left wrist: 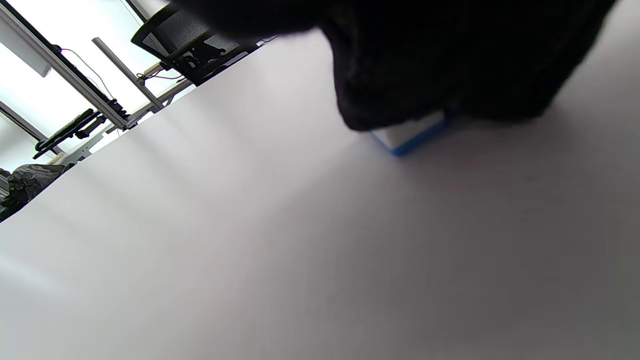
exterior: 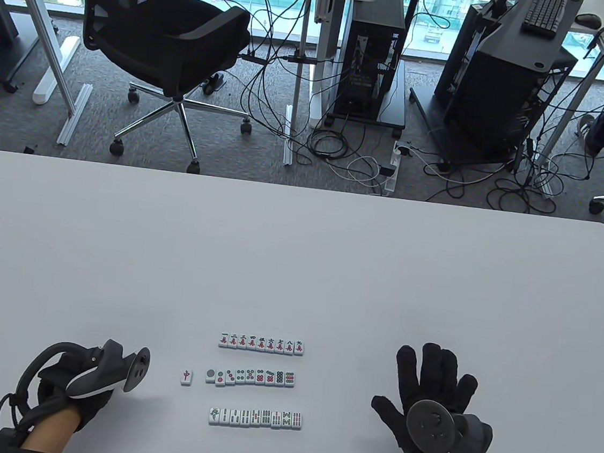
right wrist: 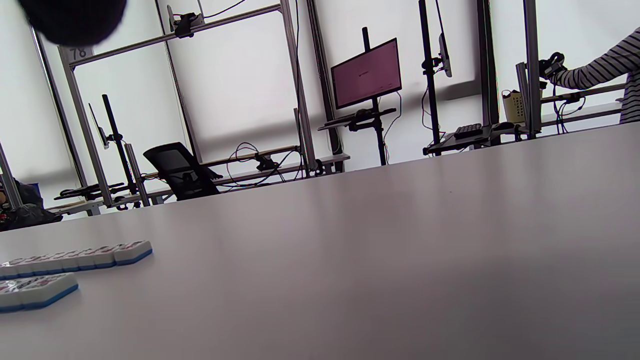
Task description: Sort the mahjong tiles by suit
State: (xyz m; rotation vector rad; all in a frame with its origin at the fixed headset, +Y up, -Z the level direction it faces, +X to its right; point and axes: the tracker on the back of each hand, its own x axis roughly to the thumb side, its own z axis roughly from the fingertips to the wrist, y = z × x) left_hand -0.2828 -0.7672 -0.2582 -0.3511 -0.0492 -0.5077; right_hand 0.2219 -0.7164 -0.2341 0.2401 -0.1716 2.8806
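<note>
White bench [exterior: 299, 248]; beyond it a black office chair [exterior: 166, 34], two computer towers [exterior: 371, 55], tangled floor cables [exterior: 352, 156], keyboard [exterior: 543, 11].

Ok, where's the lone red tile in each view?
Table view: the red tile lies alone, just left of the middle row.
Left wrist view: probably the blue-backed piece at upper right, partly hidden by the left hand.
Right wrist view: not in it.
Shared landmark: the black chair beyond the table's far edge.
</note>
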